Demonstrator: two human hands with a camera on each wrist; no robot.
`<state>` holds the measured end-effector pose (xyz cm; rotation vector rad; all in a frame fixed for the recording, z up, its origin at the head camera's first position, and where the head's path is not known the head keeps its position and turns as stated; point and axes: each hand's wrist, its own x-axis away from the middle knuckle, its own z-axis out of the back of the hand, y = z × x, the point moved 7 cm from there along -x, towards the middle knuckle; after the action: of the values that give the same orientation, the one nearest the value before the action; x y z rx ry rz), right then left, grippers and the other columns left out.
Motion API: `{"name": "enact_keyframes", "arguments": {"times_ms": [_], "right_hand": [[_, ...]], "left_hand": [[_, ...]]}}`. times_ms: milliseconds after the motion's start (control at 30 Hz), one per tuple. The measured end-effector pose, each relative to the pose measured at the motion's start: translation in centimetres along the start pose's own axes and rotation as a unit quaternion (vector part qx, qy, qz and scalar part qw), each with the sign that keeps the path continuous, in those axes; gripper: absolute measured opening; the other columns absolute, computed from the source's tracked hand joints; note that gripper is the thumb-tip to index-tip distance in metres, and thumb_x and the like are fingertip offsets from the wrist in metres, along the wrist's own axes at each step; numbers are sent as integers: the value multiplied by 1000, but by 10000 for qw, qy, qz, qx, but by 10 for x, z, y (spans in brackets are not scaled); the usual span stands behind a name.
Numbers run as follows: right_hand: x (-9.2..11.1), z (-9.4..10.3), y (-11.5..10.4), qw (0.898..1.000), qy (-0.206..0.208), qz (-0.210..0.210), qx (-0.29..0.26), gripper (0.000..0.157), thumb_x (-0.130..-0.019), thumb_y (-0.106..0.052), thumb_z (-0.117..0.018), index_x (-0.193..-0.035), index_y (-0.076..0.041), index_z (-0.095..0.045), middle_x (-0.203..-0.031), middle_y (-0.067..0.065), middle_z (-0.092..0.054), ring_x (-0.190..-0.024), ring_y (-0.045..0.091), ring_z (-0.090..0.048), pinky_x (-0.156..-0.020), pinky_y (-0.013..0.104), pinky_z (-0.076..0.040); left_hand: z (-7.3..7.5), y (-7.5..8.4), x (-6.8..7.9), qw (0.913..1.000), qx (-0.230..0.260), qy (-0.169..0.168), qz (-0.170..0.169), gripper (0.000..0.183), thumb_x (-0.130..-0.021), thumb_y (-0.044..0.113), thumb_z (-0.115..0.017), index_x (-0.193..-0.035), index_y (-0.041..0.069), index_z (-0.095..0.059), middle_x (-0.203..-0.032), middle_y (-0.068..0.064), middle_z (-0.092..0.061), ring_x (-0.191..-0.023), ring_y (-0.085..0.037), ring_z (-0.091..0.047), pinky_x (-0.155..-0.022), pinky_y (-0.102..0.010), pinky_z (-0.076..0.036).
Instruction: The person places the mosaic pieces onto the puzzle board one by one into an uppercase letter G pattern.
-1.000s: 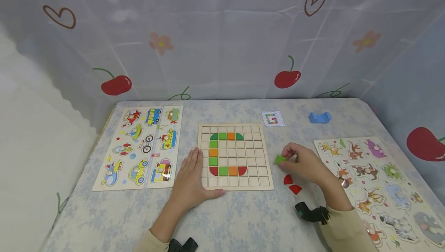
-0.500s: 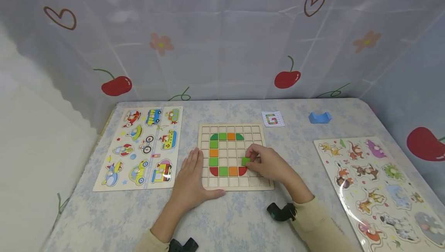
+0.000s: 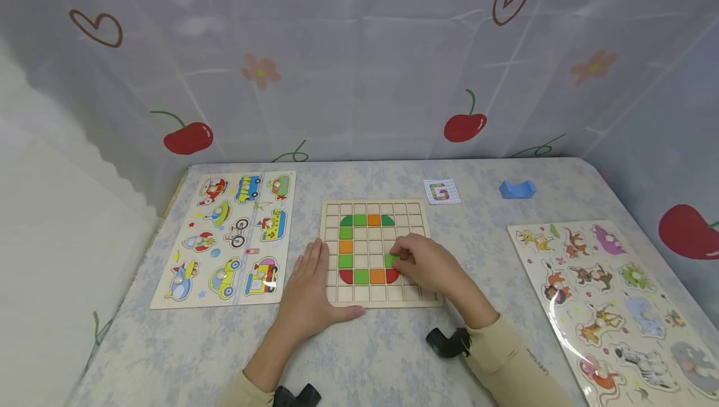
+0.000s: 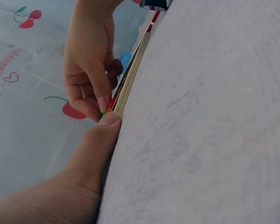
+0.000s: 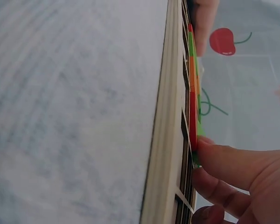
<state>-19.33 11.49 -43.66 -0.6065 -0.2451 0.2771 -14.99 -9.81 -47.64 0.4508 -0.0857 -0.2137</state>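
Note:
The right hand [image 3: 429, 264] pinches a green square tile [image 3: 390, 259] between thumb and fingertips, low over the wooden grid board [image 3: 387, 304]. That tile lies just behind the red rounded corner tile [image 3: 392, 276]. In the right wrist view the thumb [image 5: 228, 163] is right at the row of coloured tiles. The left hand [image 3: 306, 298] rests flat with straight fingers along the board's left side, its thumb at the front edge. Green, orange and red tiles [image 3: 345, 246] form a C-like outline in the grid.
Behind the board's right corner lies a small pattern card [image 3: 441, 192], with a blue notched block [image 3: 517, 190] farther right. A vehicle puzzle board [image 3: 224, 238] is on the left, an animal puzzle board [image 3: 595, 294] on the right. A patterned curtain [image 3: 359, 82] hangs behind the table.
The right hand has carried the green square tile left from beside the board onto the grid, then slightly farther left. Its forearm now covers the two loose red pieces. The left hand stays put.

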Motion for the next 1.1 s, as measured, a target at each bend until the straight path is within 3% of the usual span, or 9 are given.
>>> {"name": "enact_keyframes", "arguments": {"times_ms": [167,433,700,867,1100], "right_hand": [[5,3,-2,9994,-54,120,323,20,-93,-15,-69,-112,-15,-75,-91,-6,-64,-75,9,-54,-68,26,-48],[27,28,16,10000,-8,5,90,32,-96,-13,-63,-128,-13,-64,-92,-4,-61,-58,12,-46,-51,26,-42],[57,52,50,9990,-262,-305,196,27,-93,-12,-67,-120,-11,-66,-101,1,-63,-68,13,-50,-61,28,-45],[71,53,65,9966,-552,-595,132,32,-86,-14,-75,-117,-11,-68,-100,1,-63,-72,14,-52,-64,29,-45],[76,52,75,9967,-388,-658,278,24,-82,-17,-79,-104,-14,-71,-89,-2,-62,-74,13,-51,-67,30,-46]], "left_hand": [[0,1,0,10000,-5,-29,32,140,-61,85,-68,-159,5,-9,-169,-9,-6,-157,-24,-3,-128,-43,-11],[-1,1,0,10000,19,-66,54,140,-61,84,-69,-160,6,-8,-169,-8,-5,-157,-23,-3,-128,-43,-10],[0,1,0,10000,1,-23,-2,139,-61,84,-69,-159,6,-9,-169,-9,-6,-157,-24,-3,-128,-45,-11],[0,1,0,10000,23,-36,6,140,-61,85,-69,-160,6,-9,-169,-9,-5,-157,-23,-3,-128,-44,-10],[0,1,0,10000,49,-26,1,139,-61,85,-69,-159,6,-9,-169,-9,-5,-157,-24,-3,-128,-45,-10]]}}
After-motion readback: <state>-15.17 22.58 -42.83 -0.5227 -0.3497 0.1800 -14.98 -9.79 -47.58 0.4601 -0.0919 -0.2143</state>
